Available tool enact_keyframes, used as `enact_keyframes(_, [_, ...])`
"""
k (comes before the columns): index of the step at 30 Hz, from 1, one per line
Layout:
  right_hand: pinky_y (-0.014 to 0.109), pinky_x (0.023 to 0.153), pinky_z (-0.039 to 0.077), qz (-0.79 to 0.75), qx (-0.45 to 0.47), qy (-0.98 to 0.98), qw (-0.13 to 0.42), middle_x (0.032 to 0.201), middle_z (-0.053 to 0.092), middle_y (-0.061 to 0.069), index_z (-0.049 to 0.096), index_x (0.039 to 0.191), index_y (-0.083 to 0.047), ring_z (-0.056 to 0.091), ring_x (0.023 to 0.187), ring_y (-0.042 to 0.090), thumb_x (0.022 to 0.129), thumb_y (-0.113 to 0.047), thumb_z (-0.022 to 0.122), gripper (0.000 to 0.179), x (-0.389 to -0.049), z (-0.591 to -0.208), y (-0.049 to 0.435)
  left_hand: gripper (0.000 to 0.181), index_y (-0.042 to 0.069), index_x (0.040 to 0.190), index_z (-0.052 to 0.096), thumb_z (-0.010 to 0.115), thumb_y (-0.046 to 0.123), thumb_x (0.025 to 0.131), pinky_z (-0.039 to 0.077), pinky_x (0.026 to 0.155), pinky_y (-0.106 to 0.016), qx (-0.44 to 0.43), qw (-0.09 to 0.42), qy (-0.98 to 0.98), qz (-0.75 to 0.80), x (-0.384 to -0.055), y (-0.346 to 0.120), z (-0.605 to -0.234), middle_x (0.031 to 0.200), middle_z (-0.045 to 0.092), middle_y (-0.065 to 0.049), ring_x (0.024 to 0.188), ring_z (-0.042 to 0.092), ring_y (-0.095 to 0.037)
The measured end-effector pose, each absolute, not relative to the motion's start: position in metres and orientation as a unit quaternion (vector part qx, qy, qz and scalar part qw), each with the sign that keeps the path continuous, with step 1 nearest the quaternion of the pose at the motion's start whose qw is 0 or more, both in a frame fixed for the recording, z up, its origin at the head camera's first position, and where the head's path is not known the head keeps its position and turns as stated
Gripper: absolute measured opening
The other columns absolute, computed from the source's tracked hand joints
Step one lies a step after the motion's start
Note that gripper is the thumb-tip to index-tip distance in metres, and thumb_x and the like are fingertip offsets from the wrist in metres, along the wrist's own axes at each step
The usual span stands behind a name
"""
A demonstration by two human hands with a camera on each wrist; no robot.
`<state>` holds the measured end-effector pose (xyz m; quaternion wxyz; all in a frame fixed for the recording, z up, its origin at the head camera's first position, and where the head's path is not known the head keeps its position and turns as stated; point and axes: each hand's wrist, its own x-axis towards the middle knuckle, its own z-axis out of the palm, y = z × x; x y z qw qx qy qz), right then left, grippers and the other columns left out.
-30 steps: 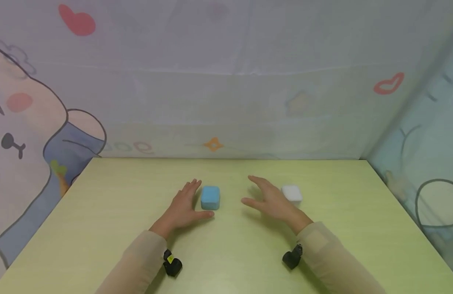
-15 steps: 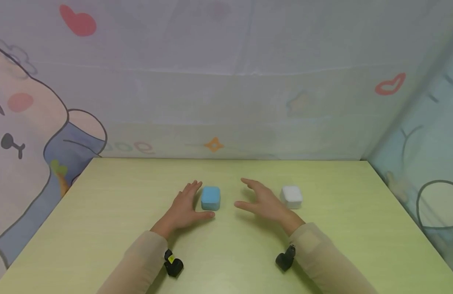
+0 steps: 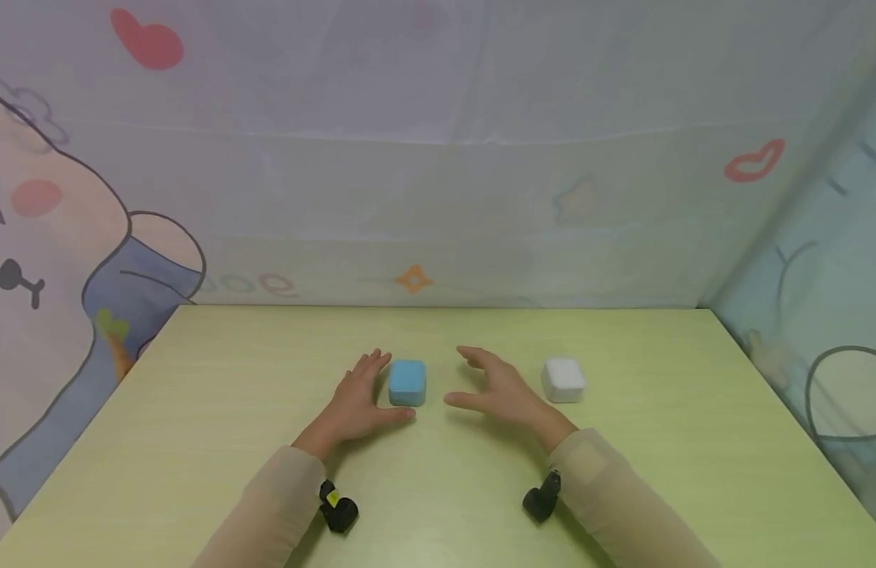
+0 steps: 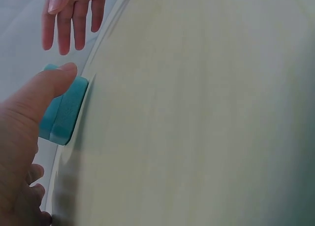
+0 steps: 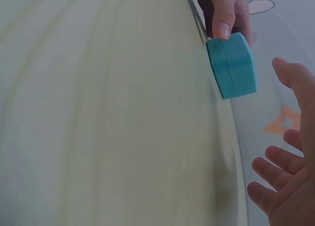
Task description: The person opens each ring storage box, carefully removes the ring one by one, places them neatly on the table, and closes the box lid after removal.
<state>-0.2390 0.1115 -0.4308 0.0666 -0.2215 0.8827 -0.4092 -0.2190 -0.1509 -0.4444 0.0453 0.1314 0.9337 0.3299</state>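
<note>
Left hand (image 3: 354, 404) spread wide at the left of the light-blue rounded block (image 3: 407, 383), with fingers alongside its left face and thumb stretched out in front of its near face. Contact there impossible to tell: thumb across part of the block in the left wrist view, and right up against its outline in the right wrist view. Block itself resting on the pale yellow-green table (image 3: 438, 489), between the two hands and closer to the left one, with softened corners and a thin seam along its side. Right hand (image 3: 505, 390) also spread wide, across from the block on its right, with thumb and fingers well parted and aimed leftward at it; near but apart, with a strip of tabletop between. In the right wrist view, fingers of that hand slightly bent. Farther right, on the same table, a white rounded block (image 3: 563, 380), near the right hand and apart from it. On both forearms, light beige sleeves (image 3: 623, 505) down to the wrists; at each wrist, a black camera (image 3: 542, 498), with a yellow patch on the left one. Behind the table, a pale cloth backdrop (image 3: 438, 189) with faint horizontal creases, printed with a red heart (image 3: 148, 43) at upper left, an orange four-pointed star (image 3: 413, 279) low near the middle, and a large cartoon animal (image 3: 47, 268) in blue at the left.
</note>
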Motion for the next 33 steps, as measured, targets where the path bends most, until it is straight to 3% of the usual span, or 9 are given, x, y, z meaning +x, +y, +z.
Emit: enact_keyframes(33, [0.047, 0.109, 0.035, -0.491, -0.212, 0.84, 0.09, 0.145, 0.045, 0.008, 0.04, 0.143, -0.011, 0.045, 0.132, 0.027, 0.076, -0.038, 0.078, 0.081, -0.234, -0.437, 0.088, 0.091, 0.007, 0.145, 0.035, 0.077, 0.045, 0.074, -0.001, 0.113, -0.062, 0.132, 0.036, 0.916, 0.377, -0.218, -0.147, -0.447, 0.158, 0.013, -0.017, 0.146, 0.001, -0.038])
